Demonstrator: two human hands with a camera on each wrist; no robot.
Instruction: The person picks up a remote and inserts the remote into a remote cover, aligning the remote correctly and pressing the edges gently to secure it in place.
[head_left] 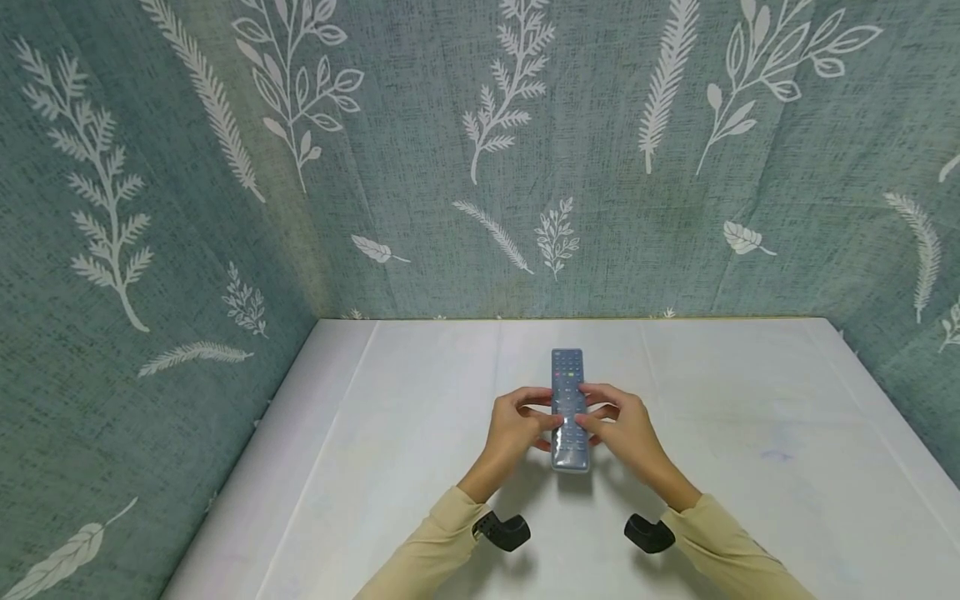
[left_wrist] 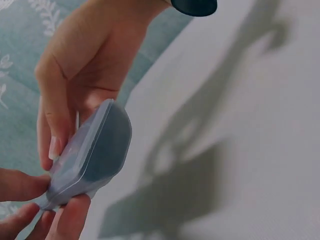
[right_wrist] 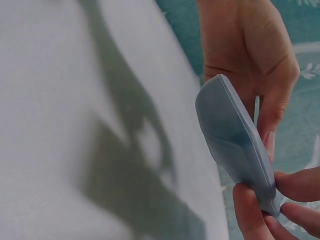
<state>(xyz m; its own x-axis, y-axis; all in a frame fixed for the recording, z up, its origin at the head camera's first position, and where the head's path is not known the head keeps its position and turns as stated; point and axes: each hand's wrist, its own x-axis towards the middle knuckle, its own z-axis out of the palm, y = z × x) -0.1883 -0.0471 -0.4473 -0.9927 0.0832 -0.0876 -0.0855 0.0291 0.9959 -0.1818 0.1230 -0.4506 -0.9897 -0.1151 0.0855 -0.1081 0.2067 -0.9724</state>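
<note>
A grey-blue remote control [head_left: 567, 392] with rows of small buttons is held upright-lengthwise above the white table, its far end pointing away from me. My left hand [head_left: 517, 425] pinches its left edge, thumb on the button face and fingers at the side and behind. On the opposite edge my right hand [head_left: 624, 423] grips it likewise, thumb on the front. A glossy near end suggests a clear cover. In the left wrist view the remote control [left_wrist: 92, 150] shows its end and edge; in the right wrist view the remote control [right_wrist: 232, 135] shows its smooth back.
The white table [head_left: 420, 367] spreads around both hands, with shadows of the hands and remote on it. Green-blue fabric [head_left: 420, 125] with white leaf prints hangs behind and at the sides. Black wrist devices [head_left: 504, 532] sit by the beige sleeves [head_left: 431, 546].
</note>
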